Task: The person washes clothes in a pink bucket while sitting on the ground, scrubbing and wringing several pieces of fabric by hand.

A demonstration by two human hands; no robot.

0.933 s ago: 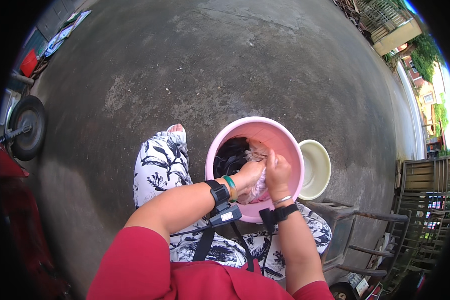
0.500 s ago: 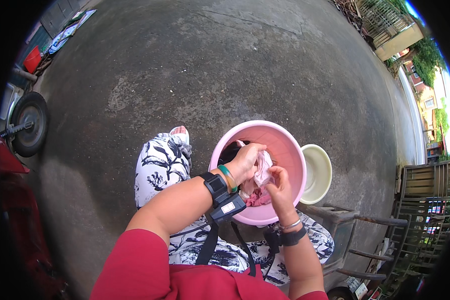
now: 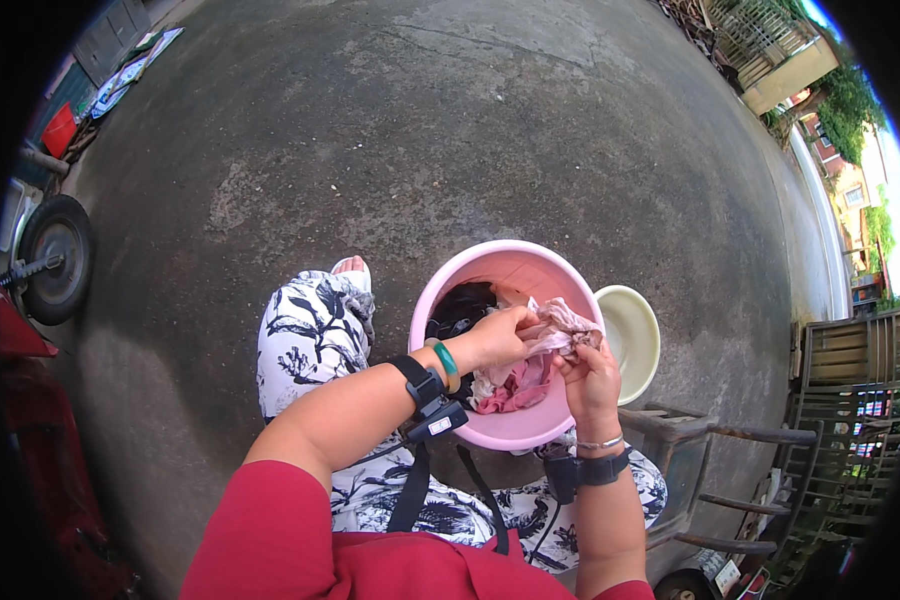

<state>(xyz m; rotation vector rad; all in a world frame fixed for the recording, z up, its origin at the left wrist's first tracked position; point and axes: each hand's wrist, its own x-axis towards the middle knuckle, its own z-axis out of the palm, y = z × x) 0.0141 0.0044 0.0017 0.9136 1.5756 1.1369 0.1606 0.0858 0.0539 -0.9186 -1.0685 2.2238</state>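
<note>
A pale pink cloth garment (image 3: 560, 322) is stretched between my two hands over a round pink basin (image 3: 432, 292). My left hand (image 3: 502, 338), with a green bangle at its wrist, is closed on the garment's left part. My right hand (image 3: 592, 376) pinches its right end near the basin's right rim. Below them in the basin lie a darker pink cloth (image 3: 515, 388) and a black cloth (image 3: 462, 308). The fingertips of both hands are partly hidden by the fabric.
A pale green basin (image 3: 642, 345) stands against the pink one on the right. A worn wooden chair (image 3: 715, 435) is at my right knee. Concrete ground (image 3: 370, 150) stretches ahead. At the far left are a wheel (image 3: 58, 258) and a red bucket (image 3: 58, 130).
Both hands have moved right, carrying the pale pink garment toward the basin's right rim. The garment is now more spread out, and more of the black cloth shows.
</note>
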